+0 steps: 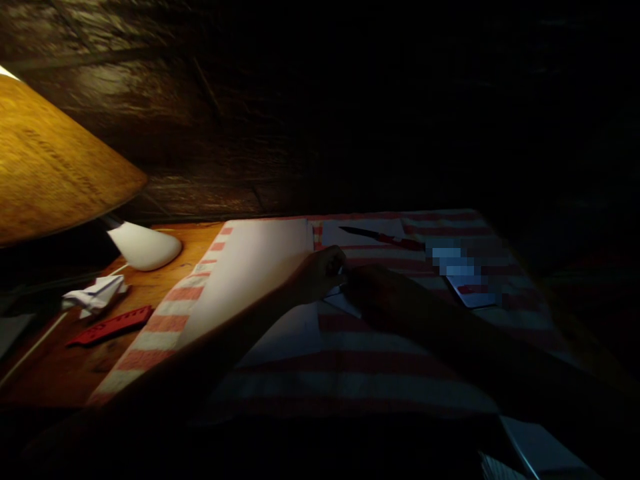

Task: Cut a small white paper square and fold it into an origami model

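Close together over the striped cloth (400, 347), my left hand (321, 272) and my right hand (376, 293) meet with fingers curled in. Between and just below them shows a small piece of folded white paper (342, 301), which both hands seem to grip at its upper edge; the fingertips are in deep shadow. A large white sheet (270, 257) lies flat under my left forearm. Beyond my hands, a knife with a dark blade and red handle (395, 241) rests across another white sheet (333, 235).
A lamp (150, 247) with a yellow shade (60, 167) stands at the left. Near its base are a crumpled folded paper (97, 295) and a red notched strip (113, 327) on the wooden table (50, 373). A phone with a lit, blurred screen (465, 277) lies at the right.
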The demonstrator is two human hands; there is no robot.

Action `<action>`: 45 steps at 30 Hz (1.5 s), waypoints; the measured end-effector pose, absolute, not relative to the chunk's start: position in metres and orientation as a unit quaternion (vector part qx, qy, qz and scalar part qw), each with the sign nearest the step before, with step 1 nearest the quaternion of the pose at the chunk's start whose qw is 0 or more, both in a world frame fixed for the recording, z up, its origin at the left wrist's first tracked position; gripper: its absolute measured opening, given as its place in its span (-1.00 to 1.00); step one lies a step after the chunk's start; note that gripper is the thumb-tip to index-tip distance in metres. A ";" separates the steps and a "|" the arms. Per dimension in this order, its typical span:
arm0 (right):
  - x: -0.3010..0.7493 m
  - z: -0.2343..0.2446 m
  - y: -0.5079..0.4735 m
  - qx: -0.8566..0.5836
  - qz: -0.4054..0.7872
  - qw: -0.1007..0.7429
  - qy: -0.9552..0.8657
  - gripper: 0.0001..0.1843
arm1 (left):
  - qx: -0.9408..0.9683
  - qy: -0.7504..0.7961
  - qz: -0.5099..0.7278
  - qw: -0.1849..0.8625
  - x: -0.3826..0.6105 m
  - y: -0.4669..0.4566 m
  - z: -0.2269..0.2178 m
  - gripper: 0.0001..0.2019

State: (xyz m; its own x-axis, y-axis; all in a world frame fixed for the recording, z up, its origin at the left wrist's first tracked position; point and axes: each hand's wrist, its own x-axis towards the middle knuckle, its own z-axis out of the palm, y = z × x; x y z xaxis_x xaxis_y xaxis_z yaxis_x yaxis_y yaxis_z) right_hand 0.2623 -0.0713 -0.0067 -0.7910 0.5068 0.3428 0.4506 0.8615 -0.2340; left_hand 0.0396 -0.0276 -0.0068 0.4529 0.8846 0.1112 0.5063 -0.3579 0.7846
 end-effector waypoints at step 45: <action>0.239 -0.015 -0.068 -0.287 0.085 0.175 -0.938 -0.46 | 0.824 0.475 0.260 0.168 -0.001 -0.022 -0.012 -0.92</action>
